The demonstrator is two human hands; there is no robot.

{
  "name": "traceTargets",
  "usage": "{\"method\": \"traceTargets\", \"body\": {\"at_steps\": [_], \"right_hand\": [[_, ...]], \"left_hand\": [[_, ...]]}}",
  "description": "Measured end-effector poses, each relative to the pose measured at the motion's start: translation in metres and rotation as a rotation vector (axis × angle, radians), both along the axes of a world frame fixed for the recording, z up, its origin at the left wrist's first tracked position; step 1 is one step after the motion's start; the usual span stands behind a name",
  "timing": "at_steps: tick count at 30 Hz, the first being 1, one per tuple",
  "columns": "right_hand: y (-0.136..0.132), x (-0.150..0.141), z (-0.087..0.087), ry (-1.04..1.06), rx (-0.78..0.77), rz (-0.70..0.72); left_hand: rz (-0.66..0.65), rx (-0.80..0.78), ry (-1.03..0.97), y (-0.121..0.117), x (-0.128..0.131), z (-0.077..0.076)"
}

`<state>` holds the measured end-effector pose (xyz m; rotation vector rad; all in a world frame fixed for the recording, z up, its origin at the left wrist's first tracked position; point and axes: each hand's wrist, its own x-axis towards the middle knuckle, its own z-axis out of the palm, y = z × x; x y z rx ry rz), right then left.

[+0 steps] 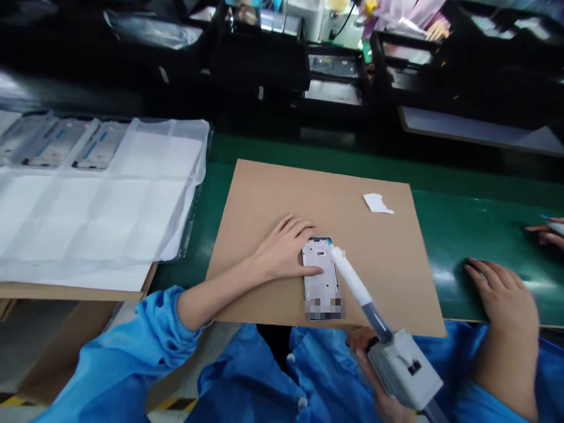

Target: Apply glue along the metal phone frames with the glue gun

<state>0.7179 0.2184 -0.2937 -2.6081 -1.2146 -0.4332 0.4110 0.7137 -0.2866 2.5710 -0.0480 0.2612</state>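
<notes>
A pale phone frame [320,281] with a dark rim lies flat on a brown cardboard sheet [259,202]. My left hand [286,251] holds it from the left, its thumb lying across the frame and its fingertips around the upper left corner. In my right hand [365,346], below the sheet's front edge, is a grey gun-shaped tool [405,367] with a long white nozzle. The nozzle's tip is at the frame's upper right corner, beside a small blue spot; whether it touches cannot be made out. The tool's body partly hides my right fingers.
Left stands a clear compartment tray [154,205] with several phone frames [100,145] in its back row. A torn white paper piece [378,203] lies on the cardboard. On the green bench [458,229], a co-worker's hand [506,294] rests to the right. Black racks [264,64] line the back.
</notes>
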Motion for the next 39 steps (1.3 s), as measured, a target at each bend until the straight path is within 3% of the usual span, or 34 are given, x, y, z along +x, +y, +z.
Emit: {"method": "traceTargets", "body": {"at_steps": [3,6,39], "right_hand": [[-0.029,0.026,-0.012,-0.308,-0.206,0.18],[-0.041,0.028,-0.02,-0.402,-0.239,0.217],[-0.039,0.024,-0.015,-0.379,-0.237,0.21]], "left_hand": [[-0.013,0.01,-0.008,-0.002,-0.001,-0.001],[-0.017,0.01,-0.015,-0.002,0.0,0.0],[-0.049,0.03,-0.042,-0.001,-0.001,0.001]]}}
